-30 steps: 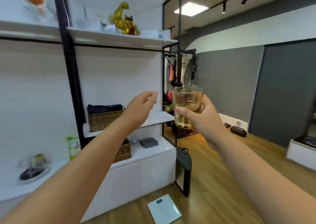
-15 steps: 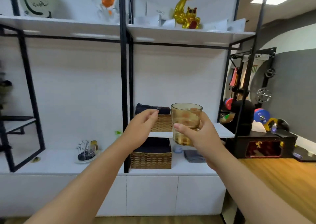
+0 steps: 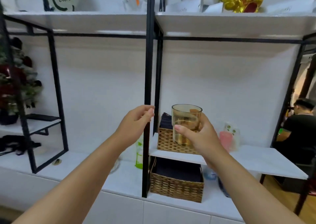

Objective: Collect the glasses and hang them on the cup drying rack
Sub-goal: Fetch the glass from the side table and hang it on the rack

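My right hand [image 3: 203,138] is shut on an amber-tinted glass tumbler [image 3: 186,119] and holds it upright at chest height in front of the shelving. My left hand [image 3: 135,121] hovers to the left of the glass with nothing in it, fingers loosely curled, just in front of a black metal post [image 3: 147,80]. A pale round tray rim [image 3: 116,167] peeks out beside my left forearm on the low counter. The rest of the tray is hidden by the arm, and no drying-rack pegs show.
Two wicker baskets stand behind my hands, one [image 3: 168,142] on the small white shelf [image 3: 256,160], one [image 3: 177,185] on the counter below. A green bottle [image 3: 139,153] stands by the post. A person [image 3: 301,126] sits at the far right. Black frames [image 3: 58,93] rise at left.
The view has swung left and moved closer to the shelving. Both hands keep their pose, the right one still gripping the glass.
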Available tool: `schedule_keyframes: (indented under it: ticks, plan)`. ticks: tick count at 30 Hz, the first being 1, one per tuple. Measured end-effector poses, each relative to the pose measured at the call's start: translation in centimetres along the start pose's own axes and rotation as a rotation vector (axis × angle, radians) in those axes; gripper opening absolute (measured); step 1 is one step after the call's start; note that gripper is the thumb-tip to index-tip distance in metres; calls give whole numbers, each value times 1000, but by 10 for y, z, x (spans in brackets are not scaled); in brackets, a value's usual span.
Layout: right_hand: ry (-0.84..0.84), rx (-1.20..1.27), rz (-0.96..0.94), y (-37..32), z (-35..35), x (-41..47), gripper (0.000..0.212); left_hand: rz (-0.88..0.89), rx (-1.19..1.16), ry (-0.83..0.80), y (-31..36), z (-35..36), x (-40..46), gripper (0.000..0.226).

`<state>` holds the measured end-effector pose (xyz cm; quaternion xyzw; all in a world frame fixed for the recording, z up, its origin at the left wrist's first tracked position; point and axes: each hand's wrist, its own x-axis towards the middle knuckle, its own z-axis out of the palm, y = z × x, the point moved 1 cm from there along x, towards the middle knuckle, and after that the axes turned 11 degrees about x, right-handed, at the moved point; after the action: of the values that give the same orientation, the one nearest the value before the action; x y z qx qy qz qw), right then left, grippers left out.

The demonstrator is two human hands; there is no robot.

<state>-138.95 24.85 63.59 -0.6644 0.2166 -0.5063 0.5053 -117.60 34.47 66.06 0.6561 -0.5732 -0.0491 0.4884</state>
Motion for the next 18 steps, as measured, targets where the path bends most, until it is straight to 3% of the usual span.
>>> schedule_keyframes:
  ticks: [11, 18]
  plan:
    - [-313, 200, 46, 106, 131, 175, 51, -182, 183, 177, -110, -40, 108, 38]
    - [-464, 319, 104, 155, 232, 258, 69, -309, 305, 304, -174, -94, 144, 43]
